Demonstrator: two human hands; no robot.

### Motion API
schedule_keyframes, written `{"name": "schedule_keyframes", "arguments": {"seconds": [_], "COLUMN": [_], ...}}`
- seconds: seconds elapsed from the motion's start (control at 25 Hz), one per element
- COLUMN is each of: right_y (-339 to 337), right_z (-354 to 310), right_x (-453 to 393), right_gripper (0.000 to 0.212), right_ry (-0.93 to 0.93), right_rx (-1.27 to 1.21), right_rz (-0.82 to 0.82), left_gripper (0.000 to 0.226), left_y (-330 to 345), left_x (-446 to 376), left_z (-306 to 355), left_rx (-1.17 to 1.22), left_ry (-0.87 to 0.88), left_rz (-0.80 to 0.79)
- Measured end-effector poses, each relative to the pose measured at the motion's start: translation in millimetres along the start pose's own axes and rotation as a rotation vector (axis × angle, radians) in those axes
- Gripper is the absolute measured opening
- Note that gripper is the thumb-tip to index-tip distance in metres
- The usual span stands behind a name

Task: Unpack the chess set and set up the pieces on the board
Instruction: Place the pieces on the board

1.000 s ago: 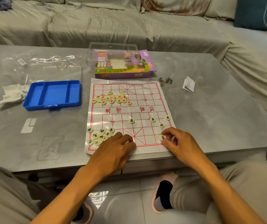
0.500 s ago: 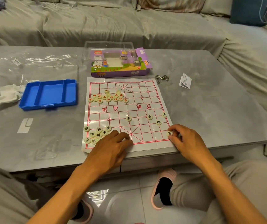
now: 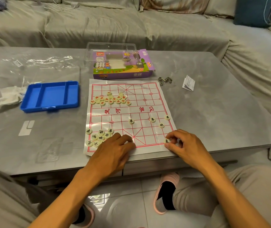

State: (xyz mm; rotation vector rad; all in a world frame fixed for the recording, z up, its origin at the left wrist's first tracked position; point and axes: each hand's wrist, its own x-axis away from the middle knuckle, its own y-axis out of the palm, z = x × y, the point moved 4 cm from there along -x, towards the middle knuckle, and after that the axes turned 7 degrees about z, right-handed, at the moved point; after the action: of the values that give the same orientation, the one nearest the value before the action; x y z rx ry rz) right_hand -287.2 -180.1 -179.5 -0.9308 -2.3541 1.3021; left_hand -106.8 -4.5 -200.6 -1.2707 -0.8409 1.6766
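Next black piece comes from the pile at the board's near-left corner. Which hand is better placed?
Left, likely. The left hand rests on the paper chess board beside the pile of cream discs with black characters; the right hand pinches a disc at the near-right corner.

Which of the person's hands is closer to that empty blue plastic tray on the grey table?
Left. The left hand rests on the board's near edge, nearer the blue plastic tray; the right hand pinches a piece at the near right corner, farther off.
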Motion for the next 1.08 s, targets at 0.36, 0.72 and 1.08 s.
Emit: {"name": "schedule_keyframes", "arguments": {"seconds": [0.36, 0.72, 1.08], "right_y": [4.4, 32.6, 72.8], "right_z": [-3.2, -45.4, -101.1], "right_x": [-0.8, -38.8, -63.0], "right_gripper": [0.026, 0.03, 0.027], "right_ry": [0.004, -0.093, -0.222], "right_rx": [0.02, 0.042, 0.07], "right_rz": [0.015, 0.027, -0.064], "left_gripper": [0.026, 0.024, 0.012], "left_y": [0.3, -0.7, -5.7], "left_x": [0.4, -0.5, 2.3], "left_z": [1.1, 1.9, 0.6], "left_rx": [0.007, 0.007, 0.045], "left_ry": [-0.003, -0.011, 0.02], "left_rz": [-0.006, -0.014, -0.028]}}
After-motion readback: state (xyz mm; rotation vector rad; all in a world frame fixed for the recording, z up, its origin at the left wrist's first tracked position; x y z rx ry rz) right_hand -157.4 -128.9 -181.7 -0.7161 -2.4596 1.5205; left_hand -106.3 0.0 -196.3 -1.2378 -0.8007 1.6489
